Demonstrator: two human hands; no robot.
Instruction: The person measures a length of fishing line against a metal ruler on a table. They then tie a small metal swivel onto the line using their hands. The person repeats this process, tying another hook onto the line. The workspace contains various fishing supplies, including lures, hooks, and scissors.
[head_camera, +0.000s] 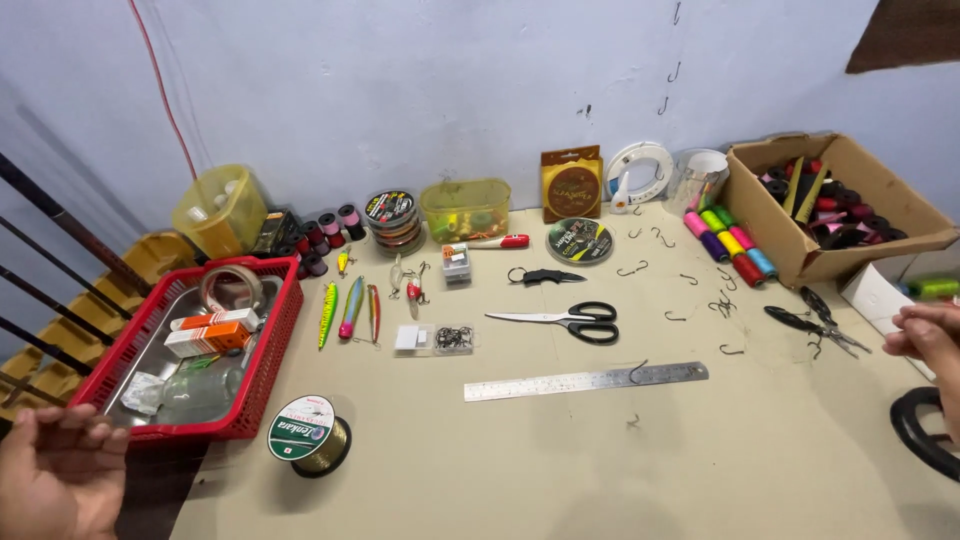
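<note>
My left hand (60, 475) is at the bottom left, off the table's corner, palm up with the fingertips curled in to the thumb. Nothing shows in it. Nearest to it are a red basket (268, 340) and a spool of golden fishing line (308, 433). My right hand (930, 335) is at the right edge, fingers pinched together, with nothing visible between them. It hovers beside dark pliers (815, 322) and above a black ring-shaped object (915, 435).
On the table lie a steel ruler (585, 381), black scissors (570, 319), coloured lures (350, 310), several loose hooks (632, 268) and coloured thread spools (730, 240). A cardboard box (835, 262) stands at the back right. Fishing rods (50, 290) lean at the left.
</note>
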